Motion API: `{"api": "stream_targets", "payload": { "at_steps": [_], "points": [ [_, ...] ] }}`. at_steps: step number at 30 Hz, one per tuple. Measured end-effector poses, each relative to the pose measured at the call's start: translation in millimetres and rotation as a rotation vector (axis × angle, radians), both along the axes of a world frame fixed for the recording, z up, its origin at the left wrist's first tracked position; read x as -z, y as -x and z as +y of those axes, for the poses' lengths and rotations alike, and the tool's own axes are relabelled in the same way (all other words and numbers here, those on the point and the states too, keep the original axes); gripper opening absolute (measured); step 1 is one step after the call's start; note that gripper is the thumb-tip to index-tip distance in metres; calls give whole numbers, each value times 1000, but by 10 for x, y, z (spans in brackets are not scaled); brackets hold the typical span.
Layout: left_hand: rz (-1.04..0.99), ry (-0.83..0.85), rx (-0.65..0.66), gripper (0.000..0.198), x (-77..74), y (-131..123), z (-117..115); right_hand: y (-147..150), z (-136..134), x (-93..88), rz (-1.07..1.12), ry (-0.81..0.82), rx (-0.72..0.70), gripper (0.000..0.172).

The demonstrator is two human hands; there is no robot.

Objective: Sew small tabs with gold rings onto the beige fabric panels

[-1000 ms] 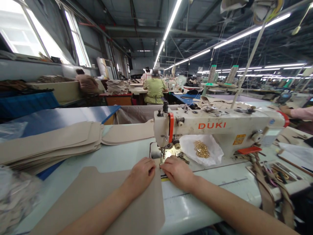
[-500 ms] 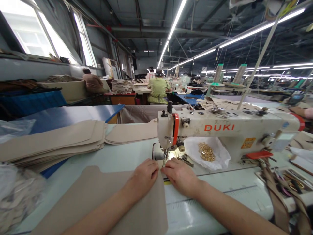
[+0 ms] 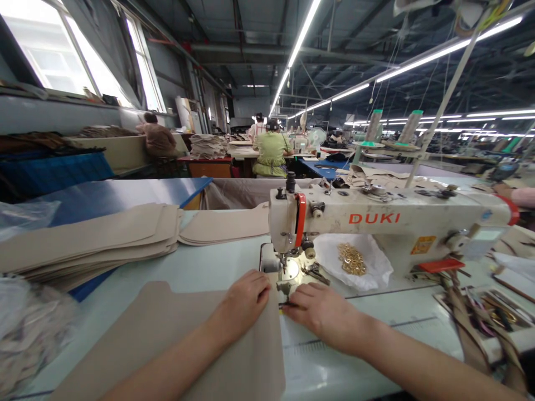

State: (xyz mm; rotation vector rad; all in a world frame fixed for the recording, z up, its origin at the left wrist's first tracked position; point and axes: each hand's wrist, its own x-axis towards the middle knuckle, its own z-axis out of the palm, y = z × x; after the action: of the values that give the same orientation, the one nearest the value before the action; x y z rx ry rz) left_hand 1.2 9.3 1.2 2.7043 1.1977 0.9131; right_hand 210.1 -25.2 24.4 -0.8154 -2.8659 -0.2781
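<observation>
A large beige fabric panel [image 3: 167,334] lies on the pale green table, its right edge beside the needle plate of the white sewing machine [image 3: 334,217]. My left hand [image 3: 246,298] is closed, its curled fingers gripping the panel near its upper right corner, just short of the presser foot [image 3: 284,262]. At the front of the lit needle plate [image 3: 291,271] rests my right hand [image 3: 320,312], fingers bent and pressed together by the panel's edge. Whatever lies under those fingertips is hidden.
Stacked beige panels [image 3: 96,239] lie at left, with more panels [image 3: 225,225] behind the machine. Gold-coloured metal pieces [image 3: 351,259] sit on white wrapping [image 3: 380,267] under the machine arm. A tray [image 3: 497,317] with tools and straps stands right. A plastic bag [image 3: 29,328] is at left.
My right hand has shifted slightly right and toward me, away from the presser foot, uncovering the needle plate. My left hand and the panel have hardly moved.
</observation>
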Motion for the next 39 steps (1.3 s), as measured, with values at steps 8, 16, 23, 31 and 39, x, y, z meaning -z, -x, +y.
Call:
{"api": "stream_targets", "payload": {
  "at_steps": [8, 16, 23, 31, 39],
  "points": [
    [-2, 4, 15, 16, 17, 13, -3, 228, 75, 145, 266, -30, -13, 12],
    [4, -9, -3, 17, 46, 15, -12, 239, 124, 288, 292, -28, -139, 14],
    [5, -31, 13, 17, 79, -5, -8, 239, 145, 325, 334, 18, -142, 16],
    [-11, -62, 26, 17, 94, -31, 17, 248, 134, 328, 365, 11, -119, 16],
    [0, -73, 31, 20, 63, -38, -3, 254, 126, 302, 356, 37, -102, 17]
  ]
}}
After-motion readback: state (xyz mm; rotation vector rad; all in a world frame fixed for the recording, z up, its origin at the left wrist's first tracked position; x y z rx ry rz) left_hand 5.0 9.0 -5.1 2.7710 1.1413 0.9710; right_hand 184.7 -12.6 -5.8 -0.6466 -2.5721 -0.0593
